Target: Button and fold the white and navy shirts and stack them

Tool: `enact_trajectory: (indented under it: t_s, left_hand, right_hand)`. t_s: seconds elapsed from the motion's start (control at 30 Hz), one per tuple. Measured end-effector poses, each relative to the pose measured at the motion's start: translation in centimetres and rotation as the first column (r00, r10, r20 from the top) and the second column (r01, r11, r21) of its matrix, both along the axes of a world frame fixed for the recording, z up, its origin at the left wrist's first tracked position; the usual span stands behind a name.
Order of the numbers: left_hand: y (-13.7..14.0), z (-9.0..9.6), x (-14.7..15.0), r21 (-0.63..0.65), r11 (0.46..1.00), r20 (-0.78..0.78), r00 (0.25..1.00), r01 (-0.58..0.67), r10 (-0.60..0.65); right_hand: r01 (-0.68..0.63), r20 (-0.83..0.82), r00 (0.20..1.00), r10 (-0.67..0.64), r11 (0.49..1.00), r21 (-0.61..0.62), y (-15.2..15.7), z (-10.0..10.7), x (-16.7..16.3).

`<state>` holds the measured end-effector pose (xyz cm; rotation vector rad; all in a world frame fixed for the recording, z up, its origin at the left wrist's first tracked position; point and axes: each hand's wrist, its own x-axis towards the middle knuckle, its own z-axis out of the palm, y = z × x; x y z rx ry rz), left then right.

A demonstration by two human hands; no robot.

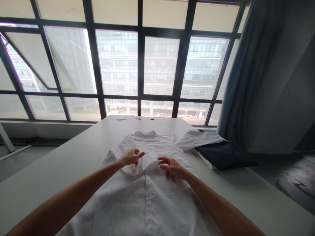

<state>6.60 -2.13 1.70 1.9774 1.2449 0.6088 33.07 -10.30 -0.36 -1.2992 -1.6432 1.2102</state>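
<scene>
A white button-up shirt (pixel 147 200) lies spread front side up, its collar toward the far end and its hem toward me. One sleeve (pixel 141 165) is folded inward across the chest, in loose creases. Over that folded fabric is my left hand (pixel 130 157), fingers bent and apart, with no cloth visibly gripped. From the other side, my right hand (pixel 173 168) has its thumb and fingertips closed at the edge of the folded sleeve's end. The shirt's other sleeve stretches out to the right.
A long white table (pixel 71 167) bears the shirt. Dark folded cloth (pixel 223 155) lies at the right table edge, partly under the outstretched sleeve. White sheets (pixel 123 117) rest at the far end. Beyond are large windows (pixel 161 65) and a blue-grey curtain (pixel 242 85).
</scene>
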Motion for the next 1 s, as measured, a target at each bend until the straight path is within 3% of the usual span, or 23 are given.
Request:
enact_trajectory:
  t_s: [0.03, 0.1, 0.23, 0.3, 0.37, 0.43, 0.5, 0.53, 0.57, 0.6, 0.67, 0.77, 0.83, 0.9, 1.0]
  left_hand:
    - [1.0, 0.3, 0.7, -0.107, 0.994, -0.046, 0.999, -0.01, 0.005]
    - [2.6, 0.9, 2.1, -0.181, 0.983, -0.107, 0.994, -0.019, 0.0]
    - [3.8, 3.1, 4.3, 0.037, 0.994, -0.032, 0.994, -0.103, 0.105]
    - [2.9, 4.1, 4.8, 0.212, 0.961, 0.079, 0.983, -0.179, 0.166]
    - [0.9, 4.7, 4.8, 0.502, 0.854, 0.178, 0.983, -0.135, 0.051]
    - [-1.6, 4.7, 4.3, 0.762, 0.63, 0.042, 0.959, 0.15, -0.279]
    - [-4.1, 4.0, 3.5, 0.768, 0.394, -0.257, 0.807, 0.504, -0.532]
    - [-4.9, 3.6, 3.0, 0.71, 0.332, -0.356, 0.724, 0.62, -0.591]
    - [-5.4, 3.1, 2.4, 0.654, 0.32, -0.402, 0.673, 0.685, -0.621]
    - [-5.4, 2.7, 1.8, 0.613, 0.346, -0.405, 0.659, 0.71, -0.634]
    - [-4.1, 1.8, 0.6, 0.571, 0.474, -0.354, 0.722, 0.67, -0.594]
    - [0.4, 0.7, -1.2, 0.54, 0.706, -0.302, 0.889, 0.458, -0.346]
    - [4.1, -0.1, -2.3, 0.508, 0.802, -0.314, 0.934, 0.315, -0.169]
    - [7.5, -0.8, -3.0, 0.478, 0.84, -0.392, 0.918, 0.258, -0.059]
    - [11.3, -1.7, -3.4, 0.461, 0.846, -0.544, 0.839, 0.27, 0.028]
  right_hand:
    - [-0.003, 0.003, 1.0, 0.003, 1.0, 0.01, 0.0, -0.1, 0.0]
    - [0.013, -0.014, 1.0, -0.012, 1.0, 0.017, 0.0, -0.3, -0.1]
    - [0.164, -0.098, 0.98, -0.171, 0.984, -0.074, -0.3, -0.3, 0.3]
    - [0.251, -0.152, 0.949, -0.275, 0.955, -0.158, -0.4, 0.1, 0.8]
    - [0.268, -0.215, 0.922, -0.321, 0.933, -0.241, -0.4, 0.5, 1.3]
    - [0.194, -0.297, 0.911, -0.286, 0.933, -0.304, -0.4, 1.0, 2.0]
    - [0.094, -0.36, 0.906, -0.223, 0.935, -0.342, -0.3, 1.3, 2.6]
    - [0.045, -0.369, 0.91, -0.188, 0.931, -0.362, -0.4, 1.5, 3.0]
    - [-0.004, -0.364, 0.92, -0.146, 0.925, -0.38, -0.6, 1.6, 3.3]
    - [-0.052, -0.341, 0.936, -0.093, 0.917, -0.395, -0.8, 1.8, 3.5]
    - [-0.131, -0.235, 0.971, 0.04, 0.912, -0.389, -1.5, 2.3, 3.9]
    - [-0.162, -0.003, 0.986, 0.167, 0.954, -0.253, -2.6, 3.1, 3.9]
    - [-0.14, 0.106, 0.981, 0.16, 0.974, -0.177, -3.0, 3.3, 3.6]
    - [-0.091, 0.151, 0.982, 0.115, 0.983, -0.159, -3.2, 3.3, 3.2]
    - [0.024, 0.215, 0.977, 0.008, 0.989, -0.149, -3.5, 3.3, 2.7]
